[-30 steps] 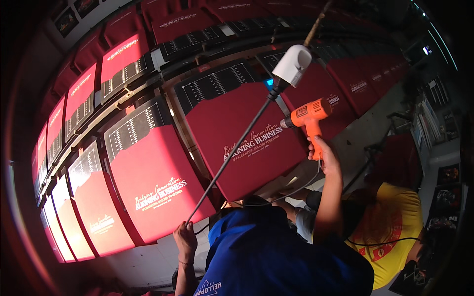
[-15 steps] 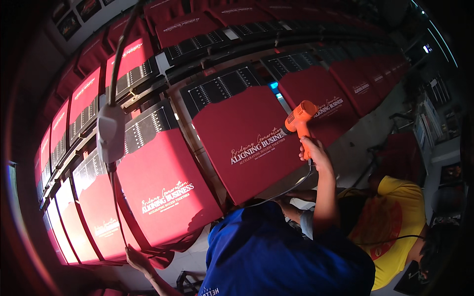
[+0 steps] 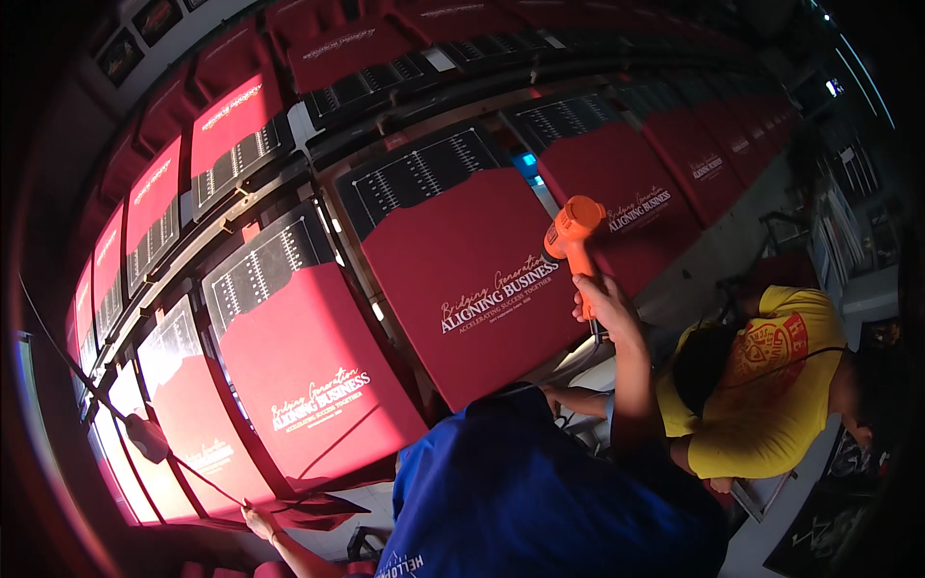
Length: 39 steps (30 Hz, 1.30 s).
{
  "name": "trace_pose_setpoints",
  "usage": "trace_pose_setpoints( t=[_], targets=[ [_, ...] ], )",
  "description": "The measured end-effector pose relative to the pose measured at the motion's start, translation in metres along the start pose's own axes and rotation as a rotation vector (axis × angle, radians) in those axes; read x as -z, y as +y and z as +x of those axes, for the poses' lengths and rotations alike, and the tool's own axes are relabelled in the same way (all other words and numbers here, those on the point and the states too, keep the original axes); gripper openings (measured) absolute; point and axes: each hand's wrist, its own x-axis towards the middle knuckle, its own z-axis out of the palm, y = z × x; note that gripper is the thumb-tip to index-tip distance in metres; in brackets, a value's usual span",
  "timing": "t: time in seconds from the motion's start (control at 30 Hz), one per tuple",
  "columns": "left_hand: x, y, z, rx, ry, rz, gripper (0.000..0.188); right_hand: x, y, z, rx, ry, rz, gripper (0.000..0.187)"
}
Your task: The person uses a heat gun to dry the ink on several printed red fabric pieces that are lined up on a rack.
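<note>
Our right hand [image 3: 607, 306] has its fingers wrapped around the handle of the orange heat gun [image 3: 576, 231], which we hold over the right edge of a red shirt [image 3: 462, 252], near its white print [image 3: 501, 299]. Our left hand's [image 3: 260, 524] fingers are pinched around a dark cable [image 3: 205, 478].

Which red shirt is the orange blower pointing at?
The shaded shirt just left of the blower. That shirt's white lettering ends beside the nose; the next shirt leftward is partly sunlit.
</note>
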Motion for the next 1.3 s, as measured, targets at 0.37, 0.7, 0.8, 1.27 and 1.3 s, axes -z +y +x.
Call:
trace_pose_setpoints(
  t=[0.37,0.7,0.8,1.27,1.3],
  targets=[
    [-0.071,0.104,0.013,0.119,0.002,-0.162,0.047,-0.006,0.001,-0.001,-0.045,-0.022,-0.007,0.029],
    [-0.075,0.153,0.001,0.087,-0.054,-0.3,0.047,-0.017,0.006,0.0,-0.039,0.004,0.033,0.029],
    [-0.081,0.145,-0.002,0.132,0.007,-0.312,0.05,-0.03,0.001,-0.009,-0.019,0.004,-0.023,0.033],
    [-0.086,0.153,-0.013,0.15,0.1,-0.396,0.041,-0.008,-0.003,0.007,0.008,-0.081,-0.053,0.032],
    [-0.086,0.151,-0.013,0.159,0.094,-0.39,0.042,-0.008,-0.002,0.009,0.026,-0.073,-0.079,0.032]
  ],
)
